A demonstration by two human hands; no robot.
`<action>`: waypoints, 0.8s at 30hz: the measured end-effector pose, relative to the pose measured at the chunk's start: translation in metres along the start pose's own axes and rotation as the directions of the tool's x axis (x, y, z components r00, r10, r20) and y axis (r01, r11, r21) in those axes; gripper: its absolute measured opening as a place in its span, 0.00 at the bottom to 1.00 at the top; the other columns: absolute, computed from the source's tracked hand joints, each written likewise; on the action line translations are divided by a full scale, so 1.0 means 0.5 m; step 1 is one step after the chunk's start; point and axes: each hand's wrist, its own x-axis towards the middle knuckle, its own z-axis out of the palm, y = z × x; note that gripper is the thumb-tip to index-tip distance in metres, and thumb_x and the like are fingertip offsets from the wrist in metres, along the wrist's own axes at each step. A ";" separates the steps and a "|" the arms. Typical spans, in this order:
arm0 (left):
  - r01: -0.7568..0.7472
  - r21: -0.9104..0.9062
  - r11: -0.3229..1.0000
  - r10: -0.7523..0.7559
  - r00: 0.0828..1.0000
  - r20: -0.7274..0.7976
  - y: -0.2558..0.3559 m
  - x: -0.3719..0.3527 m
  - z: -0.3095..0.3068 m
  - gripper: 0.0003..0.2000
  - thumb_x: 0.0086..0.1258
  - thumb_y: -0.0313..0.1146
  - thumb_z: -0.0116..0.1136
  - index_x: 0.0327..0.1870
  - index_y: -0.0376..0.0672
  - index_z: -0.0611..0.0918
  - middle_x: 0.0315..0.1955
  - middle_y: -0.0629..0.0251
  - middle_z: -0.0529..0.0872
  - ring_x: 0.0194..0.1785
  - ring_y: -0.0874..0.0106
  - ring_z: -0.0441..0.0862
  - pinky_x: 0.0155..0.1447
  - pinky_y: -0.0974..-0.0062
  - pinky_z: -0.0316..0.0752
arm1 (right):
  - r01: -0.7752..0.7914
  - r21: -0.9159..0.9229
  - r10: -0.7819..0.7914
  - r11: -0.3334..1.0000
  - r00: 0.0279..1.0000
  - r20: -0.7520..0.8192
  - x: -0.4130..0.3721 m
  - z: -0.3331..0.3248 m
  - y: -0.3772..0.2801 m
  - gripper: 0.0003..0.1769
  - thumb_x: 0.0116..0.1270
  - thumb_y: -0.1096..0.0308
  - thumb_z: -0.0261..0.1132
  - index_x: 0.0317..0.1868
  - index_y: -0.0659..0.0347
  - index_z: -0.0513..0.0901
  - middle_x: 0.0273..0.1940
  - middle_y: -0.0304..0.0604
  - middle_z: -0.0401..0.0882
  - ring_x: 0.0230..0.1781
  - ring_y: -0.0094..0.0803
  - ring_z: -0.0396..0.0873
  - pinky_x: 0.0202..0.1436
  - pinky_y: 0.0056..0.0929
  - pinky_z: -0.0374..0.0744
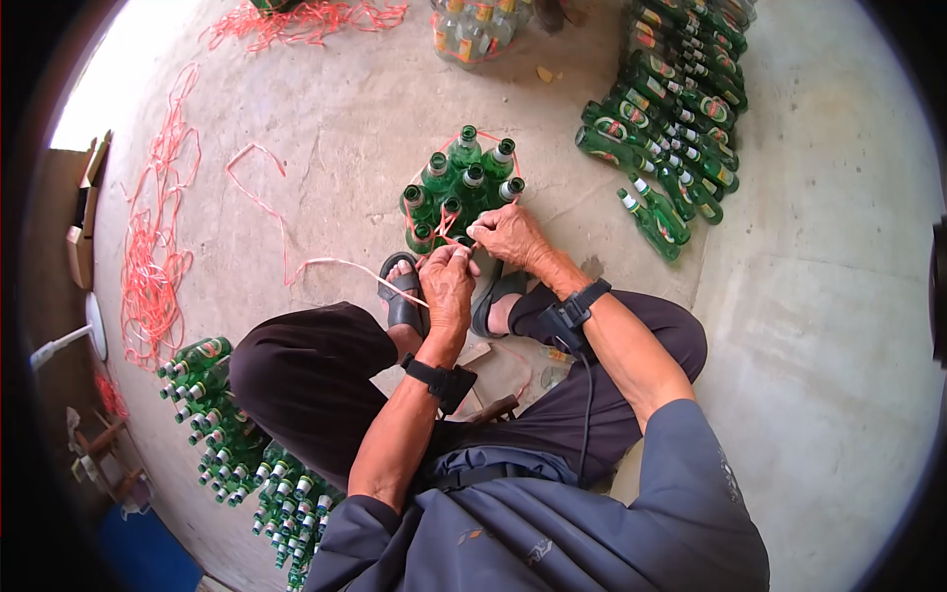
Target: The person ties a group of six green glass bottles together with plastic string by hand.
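Observation:
Several green glass bottles (473, 180) stand upright in a tight cluster on the floor, in front of the feet. Pink-red twine (446, 223) runs around and between their necks. At the cluster's near edge, my left hand (449, 286) pinches the twine, and a pale loose length of it trails off to the left. My right hand (515, 237) is just to the right, its thumb and fingers pinched on the twine beside the nearest bottle necks. The fingers partly cover the front bottles.
Many green bottles (651, 123) lie at upper right, and more (212, 424) are at lower left. Tangled pink twine (156, 266) lies on the left. A bundle of clear bottles (475, 35) stands at the top. Sandals (402, 296) are close below the cluster.

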 end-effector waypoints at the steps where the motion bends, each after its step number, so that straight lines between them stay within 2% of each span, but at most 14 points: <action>1: -0.018 0.010 1.000 0.018 1.000 0.022 -0.003 0.004 0.010 0.07 0.71 0.33 0.50 0.37 0.39 0.77 0.17 0.70 0.78 0.13 0.83 0.63 0.16 0.85 0.54 | 0.003 -0.003 -0.003 1.000 1.000 0.002 0.003 -0.005 -0.007 0.15 0.57 0.59 0.64 0.30 0.65 0.84 0.23 0.50 0.82 0.26 0.43 0.82 0.35 0.36 0.79; 3: -0.079 -0.030 0.996 0.080 0.997 0.022 -0.008 0.006 0.035 0.08 0.71 0.33 0.49 0.34 0.40 0.76 0.17 0.70 0.77 0.14 0.84 0.63 0.17 0.84 0.56 | -0.168 0.135 0.144 0.976 0.975 0.172 0.007 -0.017 -0.018 0.18 0.56 0.56 0.64 0.26 0.67 0.84 0.18 0.46 0.79 0.20 0.34 0.77 0.30 0.33 0.77; 5: -0.167 0.123 0.978 0.167 0.986 0.013 -0.036 0.013 0.040 0.09 0.72 0.34 0.48 0.33 0.39 0.77 0.18 0.71 0.77 0.14 0.84 0.64 0.19 0.83 0.57 | -0.147 0.117 0.126 0.982 0.977 0.173 0.020 -0.021 -0.017 0.18 0.53 0.57 0.65 0.24 0.69 0.84 0.16 0.43 0.78 0.18 0.28 0.74 0.27 0.32 0.76; 7: -0.254 0.310 0.916 0.263 0.965 0.013 -0.034 -0.006 0.049 0.12 0.74 0.34 0.47 0.34 0.35 0.78 0.17 0.67 0.77 0.21 0.77 0.73 0.28 0.76 0.68 | -0.120 0.082 0.099 0.989 0.969 0.227 0.026 -0.027 -0.037 0.12 0.54 0.67 0.65 0.26 0.69 0.85 0.18 0.37 0.78 0.20 0.21 0.73 0.26 0.24 0.74; 8: -0.260 0.322 0.910 0.270 0.963 0.014 -0.047 -0.012 0.050 0.11 0.74 0.33 0.47 0.35 0.35 0.78 0.17 0.66 0.77 0.22 0.77 0.73 0.28 0.76 0.68 | -0.136 0.064 0.113 0.989 0.956 0.272 0.029 -0.032 -0.046 0.12 0.49 0.68 0.63 0.29 0.69 0.86 0.20 0.38 0.80 0.21 0.22 0.74 0.27 0.24 0.75; 13: -0.264 0.362 0.894 0.236 0.964 0.119 -0.086 -0.043 0.061 0.10 0.73 0.34 0.49 0.35 0.37 0.78 0.15 0.64 0.77 0.21 0.74 0.76 0.28 0.72 0.70 | -0.184 0.035 0.167 0.982 0.946 0.278 0.047 -0.015 -0.031 0.13 0.47 0.69 0.63 0.30 0.71 0.85 0.21 0.41 0.81 0.22 0.24 0.76 0.28 0.25 0.77; 15: -0.260 0.444 0.858 0.238 0.966 0.106 -0.093 -0.047 0.050 0.11 0.73 0.37 0.50 0.35 0.39 0.79 0.16 0.64 0.78 0.21 0.74 0.77 0.29 0.72 0.71 | -0.041 -0.034 0.048 0.999 0.972 0.231 0.044 -0.022 -0.043 0.14 0.48 0.69 0.62 0.30 0.74 0.84 0.21 0.51 0.81 0.23 0.33 0.80 0.31 0.31 0.79; 16: -0.256 0.523 0.813 0.243 0.965 0.094 -0.091 -0.048 0.044 0.12 0.73 0.39 0.51 0.35 0.40 0.79 0.16 0.65 0.79 0.22 0.74 0.77 0.30 0.71 0.71 | -0.043 -0.034 0.050 0.999 0.971 0.232 0.043 -0.015 -0.038 0.14 0.48 0.69 0.62 0.30 0.74 0.84 0.21 0.51 0.81 0.23 0.33 0.80 0.31 0.31 0.79; 18: -0.214 0.493 0.843 0.235 0.972 0.020 -0.092 -0.042 0.032 0.13 0.73 0.42 0.51 0.35 0.42 0.80 0.17 0.66 0.79 0.23 0.74 0.78 0.30 0.71 0.72 | 0.107 -0.210 -0.097 0.972 0.994 0.054 0.042 0.007 -0.021 0.13 0.50 0.70 0.59 0.26 0.74 0.83 0.22 0.61 0.80 0.25 0.48 0.82 0.33 0.41 0.80; 19: -0.177 0.460 0.870 0.226 0.973 -0.053 -0.093 -0.036 0.023 0.14 0.73 0.44 0.52 0.36 0.43 0.81 0.17 0.66 0.79 0.23 0.74 0.78 0.31 0.71 0.72 | 0.107 -0.207 -0.097 0.972 0.994 0.055 0.041 0.018 -0.014 0.13 0.50 0.70 0.59 0.26 0.74 0.83 0.22 0.61 0.80 0.25 0.48 0.82 0.33 0.41 0.80; 20: -0.240 0.422 0.874 0.306 0.947 -0.096 -0.097 -0.025 0.012 0.13 0.73 0.43 0.52 0.37 0.43 0.81 0.18 0.66 0.79 0.24 0.72 0.79 0.32 0.71 0.73 | 0.104 -0.308 -0.108 0.946 0.994 0.005 0.038 0.028 -0.007 0.12 0.51 0.70 0.58 0.24 0.73 0.82 0.23 0.63 0.79 0.27 0.53 0.82 0.34 0.44 0.80; 22: -0.416 0.520 0.746 0.515 0.855 -0.054 -0.073 -0.009 -0.008 0.07 0.67 0.32 0.57 0.43 0.42 0.80 0.28 0.62 0.81 0.30 0.69 0.81 0.36 0.70 0.75 | 0.081 -0.426 -0.126 0.901 0.989 -0.077 0.022 0.038 -0.017 0.11 0.54 0.71 0.57 0.21 0.69 0.80 0.24 0.63 0.78 0.28 0.58 0.81 0.34 0.49 0.79; 23: -0.516 0.590 0.621 0.635 0.772 0.008 -0.055 0.001 -0.017 0.10 0.64 0.28 0.59 0.45 0.42 0.79 0.33 0.61 0.82 0.33 0.67 0.81 0.38 0.69 0.75 | 0.080 -0.425 -0.126 0.901 0.989 -0.081 0.012 0.041 -0.020 0.11 0.54 0.71 0.57 0.21 0.69 0.80 0.24 0.63 0.78 0.28 0.58 0.81 0.34 0.49 0.79; 24: -0.579 0.717 0.388 0.721 0.675 0.155 -0.034 0.012 -0.024 0.17 0.57 0.22 0.60 0.49 0.41 0.78 0.41 0.58 0.80 0.37 0.62 0.82 0.41 0.67 0.77 | 0.056 -0.404 -0.115 0.913 0.986 -0.122 0.002 0.043 -0.025 0.11 0.55 0.70 0.58 0.21 0.69 0.80 0.24 0.63 0.78 0.28 0.58 0.81 0.34 0.49 0.80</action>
